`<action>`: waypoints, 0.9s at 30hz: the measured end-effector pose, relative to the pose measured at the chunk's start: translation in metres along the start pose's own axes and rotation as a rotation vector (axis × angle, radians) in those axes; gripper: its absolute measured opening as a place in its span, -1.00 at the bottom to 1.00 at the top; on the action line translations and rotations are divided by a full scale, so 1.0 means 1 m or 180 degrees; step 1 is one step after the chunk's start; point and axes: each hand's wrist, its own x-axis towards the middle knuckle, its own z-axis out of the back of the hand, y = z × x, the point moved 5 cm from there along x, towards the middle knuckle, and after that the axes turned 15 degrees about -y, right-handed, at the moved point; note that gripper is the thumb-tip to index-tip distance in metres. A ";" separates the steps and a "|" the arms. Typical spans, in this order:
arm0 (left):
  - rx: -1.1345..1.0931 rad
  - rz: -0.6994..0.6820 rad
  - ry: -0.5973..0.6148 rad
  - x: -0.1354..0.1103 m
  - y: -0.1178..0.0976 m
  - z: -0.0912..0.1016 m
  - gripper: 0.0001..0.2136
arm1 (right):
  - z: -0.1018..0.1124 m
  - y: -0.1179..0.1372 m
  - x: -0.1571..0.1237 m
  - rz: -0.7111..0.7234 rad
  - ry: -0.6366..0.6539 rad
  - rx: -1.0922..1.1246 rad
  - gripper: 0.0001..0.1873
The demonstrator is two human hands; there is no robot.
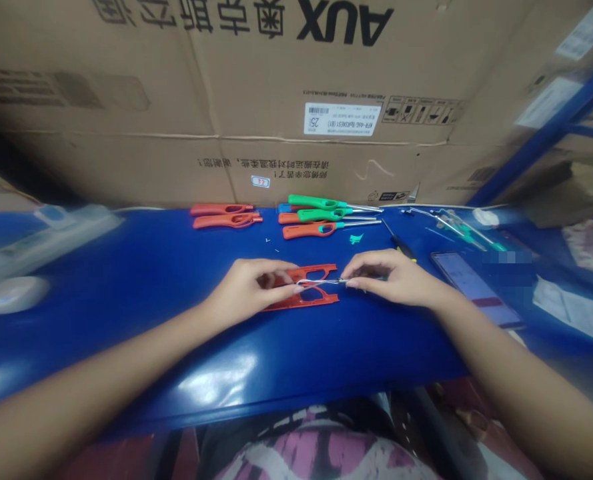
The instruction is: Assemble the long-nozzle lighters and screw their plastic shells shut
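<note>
My left hand (249, 287) is closed in a pinch on one end of a thin wire assembly (319, 283) with a white lead. My right hand (393, 279) pinches its other end, where a small dark piece shows between the fingertips. Under the wires lie two orange lighter casing halves (330, 299), side by side on the blue table (296, 357). My left fingers partly cover the casings' left ends, and I cannot tell whether they touch them.
Several orange and green lighters (306, 231) with metal tubes lie at the back, near orange handles (221, 221). To the right are a screwdriver (401, 244), a phone (471, 287) and loose metal rods (439, 220). A cardboard box (256, 100) stands behind. A green scrap (356, 239) lies mid-table.
</note>
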 end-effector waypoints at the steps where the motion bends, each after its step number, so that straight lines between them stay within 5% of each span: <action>1: -0.0069 -0.0080 0.0063 0.000 -0.002 -0.001 -0.70 | 0.000 0.001 0.000 0.0020 -0.0039 -0.0006 -0.73; 9: -0.0092 -0.0509 0.0237 0.002 -0.011 0.004 -0.78 | -0.003 -0.006 -0.001 -0.0232 0.0097 -0.0061 -0.72; 18: 0.0174 -0.0870 0.0455 0.002 -0.015 0.006 -0.77 | -0.011 0.000 -0.003 0.0747 0.0441 -0.0512 -0.82; 27: 0.0368 -0.0326 0.0461 0.002 -0.012 0.005 -0.86 | -0.018 0.003 -0.006 0.1146 0.0426 -0.0811 -0.82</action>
